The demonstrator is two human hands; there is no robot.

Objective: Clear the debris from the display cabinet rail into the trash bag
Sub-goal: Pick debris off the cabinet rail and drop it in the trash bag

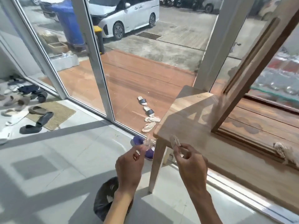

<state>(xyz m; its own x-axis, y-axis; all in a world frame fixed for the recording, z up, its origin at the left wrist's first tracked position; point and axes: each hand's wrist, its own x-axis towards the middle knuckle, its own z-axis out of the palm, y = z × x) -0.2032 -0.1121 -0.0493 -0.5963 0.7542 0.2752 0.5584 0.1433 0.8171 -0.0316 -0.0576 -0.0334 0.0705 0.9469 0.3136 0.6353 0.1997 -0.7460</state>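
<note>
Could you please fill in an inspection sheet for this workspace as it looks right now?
Surface: light wooden cabinet top with sliding-door grooved rail along it.
Job's things: crumpled pale debris wad lying by the rail; black plastic trash bag open on the tiled floor below the hands.
Clutter: purple object on the floor by the cabinet leg.
Grippers: left hand pinches a pale scrap; right hand pinches another pale scrap.
Cables: nothing seen.
Surroundings: glass doors, scattered shoes and a woven mat, sandals outside, white van.
</note>
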